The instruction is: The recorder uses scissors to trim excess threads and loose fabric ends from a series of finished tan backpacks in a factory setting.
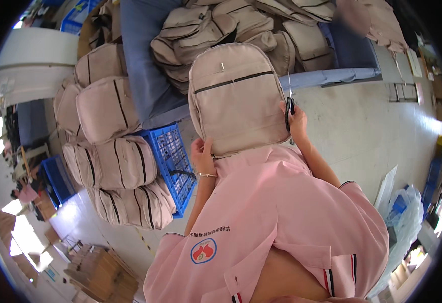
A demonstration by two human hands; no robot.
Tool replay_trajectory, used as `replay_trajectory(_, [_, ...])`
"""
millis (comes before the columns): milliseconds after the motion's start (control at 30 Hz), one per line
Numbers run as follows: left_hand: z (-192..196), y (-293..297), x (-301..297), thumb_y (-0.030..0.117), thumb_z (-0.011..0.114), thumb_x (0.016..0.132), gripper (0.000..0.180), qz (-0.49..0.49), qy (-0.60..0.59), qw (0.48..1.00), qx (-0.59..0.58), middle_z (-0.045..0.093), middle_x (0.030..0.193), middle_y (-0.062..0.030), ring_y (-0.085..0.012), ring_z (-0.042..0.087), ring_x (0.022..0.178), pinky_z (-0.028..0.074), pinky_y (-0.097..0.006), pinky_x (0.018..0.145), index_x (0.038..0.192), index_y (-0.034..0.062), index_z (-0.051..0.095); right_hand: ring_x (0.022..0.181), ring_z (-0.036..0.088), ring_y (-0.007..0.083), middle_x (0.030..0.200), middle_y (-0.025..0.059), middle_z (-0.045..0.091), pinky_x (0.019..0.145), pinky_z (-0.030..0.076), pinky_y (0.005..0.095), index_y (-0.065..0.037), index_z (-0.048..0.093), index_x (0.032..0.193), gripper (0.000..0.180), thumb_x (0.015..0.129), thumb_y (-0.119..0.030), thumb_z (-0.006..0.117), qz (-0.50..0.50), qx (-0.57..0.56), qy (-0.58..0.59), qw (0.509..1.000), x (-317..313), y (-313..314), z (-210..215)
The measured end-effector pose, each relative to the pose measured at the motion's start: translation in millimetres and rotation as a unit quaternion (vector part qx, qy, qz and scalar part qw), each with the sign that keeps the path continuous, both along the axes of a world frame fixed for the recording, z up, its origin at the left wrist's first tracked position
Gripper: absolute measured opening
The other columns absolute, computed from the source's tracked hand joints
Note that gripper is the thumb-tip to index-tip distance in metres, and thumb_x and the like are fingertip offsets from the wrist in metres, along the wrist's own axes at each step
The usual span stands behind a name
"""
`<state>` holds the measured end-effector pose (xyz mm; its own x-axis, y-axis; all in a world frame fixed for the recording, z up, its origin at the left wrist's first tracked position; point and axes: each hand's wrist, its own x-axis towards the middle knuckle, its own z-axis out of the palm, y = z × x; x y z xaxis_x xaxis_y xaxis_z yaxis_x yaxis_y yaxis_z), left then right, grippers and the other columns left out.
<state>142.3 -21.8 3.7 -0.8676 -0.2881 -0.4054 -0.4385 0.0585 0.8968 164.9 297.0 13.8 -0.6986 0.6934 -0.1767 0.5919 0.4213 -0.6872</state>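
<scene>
A bright workshop is shown, with a smooth pale-grey floor [342, 146] spread beneath the work. Nearest, a pink short-sleeved shirt with striped trim [261, 197] is worn by the person. Just beyond its hem, a beige fabric backpack with a rounded top and a dark zip across its front [241, 113] is held with its front panel facing up; what bears its weight is hidden. At its lower left corner, the edge is gripped by the curled fingers of the left hand [203, 155], above which a pale bracelet [207, 175] is worn on the wrist. Beside the right edge, black-handled scissors with slim metal blades [288, 113] are gripped in the closed right hand [296, 123], the blades being pointed away from the person. Whether the backpack is touched by the blades cannot be told.

To the left, a blue plastic lattice crate [173, 160] is flanked along its left edge by stacked beige backpacks with dark zips [107, 108]. Farther off, more beige bags [213, 30] are heaped inside a large blue fabric-covered bin [307, 79], behind its near edge.
</scene>
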Motion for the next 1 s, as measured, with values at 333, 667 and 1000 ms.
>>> replay_trajectory(333, [-15,10,-30,0.017,0.077,0.079,0.035,-0.050,0.159,0.938,-0.303,0.061,0.101,-0.0053,-0.0148,0.055,0.091,0.047,-0.028,0.076,0.108,0.0013,0.063,0.057,0.055,0.0297,0.059,0.0202,0.052,0.058,0.044,0.0440,0.005,0.060,0.074,0.073,0.087,-0.066,0.054,0.028,-0.126,-0.013,0.992,7,-4,-16])
replay_trajectory(667, [78,41,-61,0.011,0.077,0.076,0.015,0.012,0.270,0.920,-0.283,0.060,0.108,-0.0092,-0.0214,0.054,0.100,0.046,-0.030,0.076,0.082,0.0047,0.065,0.057,0.054,0.0250,0.065,0.0160,0.057,0.058,0.045,0.0401,0.003,0.058,0.086,0.053,0.090,-0.050,0.060,0.025,-0.227,0.169,0.959,4,7,-43])
replay_trajectory(1000, [246,5,-106,0.010,0.073,0.076,0.015,-0.356,0.457,0.728,-0.366,0.065,0.099,-0.0006,-0.0212,0.060,0.092,0.041,-0.037,0.093,0.083,0.0083,0.060,0.101,0.059,0.0334,0.112,0.0142,0.062,0.084,0.048,0.0383,-0.004,0.055,0.119,0.061,0.062,-0.004,0.079,0.303,0.096,0.380,0.868,-93,3,172])
